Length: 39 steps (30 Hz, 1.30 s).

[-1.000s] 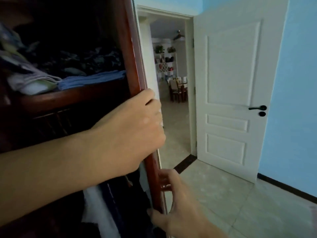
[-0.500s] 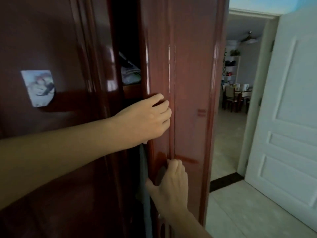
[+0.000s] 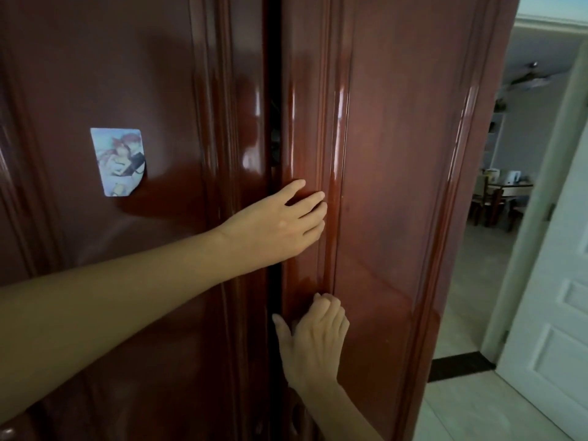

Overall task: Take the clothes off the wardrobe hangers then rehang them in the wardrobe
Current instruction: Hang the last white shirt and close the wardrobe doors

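The dark red wardrobe fills the view, its right door [image 3: 397, 186] nearly against the left door [image 3: 143, 281]. A narrow dark gap [image 3: 274, 122] runs between them, and the clothes and hangers inside are hidden. My left hand [image 3: 276, 224] reaches across the gap and presses flat, fingers straight, on the right door's inner edge. Lower down, my right hand [image 3: 313, 342] rests against the same door edge, fingers bent at the tips and thumb stretched toward the gap. Neither hand holds anything.
A small picture sticker [image 3: 119, 162] is stuck on the left door. To the right, an open doorway [image 3: 509, 218] leads to a room with a table and chairs. A white room door [image 3: 560, 313] stands open at the far right over a pale tiled floor [image 3: 477, 409].
The right wardrobe door has swung from wide open to nearly closed, hiding the shelves and clothes. Both hands went from gripping its edge to pressing on its front.
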### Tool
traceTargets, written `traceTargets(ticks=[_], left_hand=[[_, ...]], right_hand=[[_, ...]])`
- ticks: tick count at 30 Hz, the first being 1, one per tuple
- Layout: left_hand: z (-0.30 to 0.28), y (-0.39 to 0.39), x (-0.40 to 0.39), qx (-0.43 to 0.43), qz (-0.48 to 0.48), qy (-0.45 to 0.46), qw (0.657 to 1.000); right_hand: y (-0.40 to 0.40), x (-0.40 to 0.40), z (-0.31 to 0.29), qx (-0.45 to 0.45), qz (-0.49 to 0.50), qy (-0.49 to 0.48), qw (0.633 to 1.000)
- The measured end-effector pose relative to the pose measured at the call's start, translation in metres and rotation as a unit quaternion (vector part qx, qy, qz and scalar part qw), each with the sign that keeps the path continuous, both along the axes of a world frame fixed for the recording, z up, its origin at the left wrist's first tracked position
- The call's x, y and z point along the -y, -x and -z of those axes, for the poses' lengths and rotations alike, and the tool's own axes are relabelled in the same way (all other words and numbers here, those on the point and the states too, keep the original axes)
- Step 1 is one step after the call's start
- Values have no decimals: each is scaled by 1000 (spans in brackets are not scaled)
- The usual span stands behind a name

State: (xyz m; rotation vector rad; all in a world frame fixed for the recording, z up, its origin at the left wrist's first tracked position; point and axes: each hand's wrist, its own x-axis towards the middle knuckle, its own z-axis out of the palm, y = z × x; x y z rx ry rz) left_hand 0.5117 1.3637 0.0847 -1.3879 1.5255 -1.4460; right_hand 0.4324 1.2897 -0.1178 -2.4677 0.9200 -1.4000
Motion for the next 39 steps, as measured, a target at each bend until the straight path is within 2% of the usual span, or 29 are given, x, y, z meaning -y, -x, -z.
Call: traceTargets(ticks=[5, 9, 11, 19, 23, 28, 31, 34, 37, 39], left_hand=[[5, -18, 4, -50, 2, 7, 999], [10, -25, 6, -93, 12, 29, 995], [10, -27, 7, -111, 11, 33, 993], [9, -26, 7, -143, -17, 29, 989], [26, -9, 1, -190, -24, 79, 978], [68, 3, -22, -291, -85, 128, 944], [89, 11, -40, -387, -125, 200, 891], [106, 14, -58, -472, -116, 269, 832], [113, 16, -76, -488, -110, 278, 820], [102, 14, -94, -525, -138, 250, 802]], right_hand=[[-6, 11, 3, 20, -37, 20, 999], [-7, 31, 17, -39, -80, 182, 979], [-10, 40, 17, -56, -102, 217, 969], [-17, 43, 17, -59, -105, 208, 971], [-5, 45, 9, -86, -117, 210, 967], [16, 52, -10, -120, -158, 218, 956], [30, 57, -25, -146, -175, 235, 945], [41, 62, -41, -171, -190, 246, 935], [55, 63, -67, -220, -203, 276, 913], [64, 60, -91, -306, -205, 299, 880]])
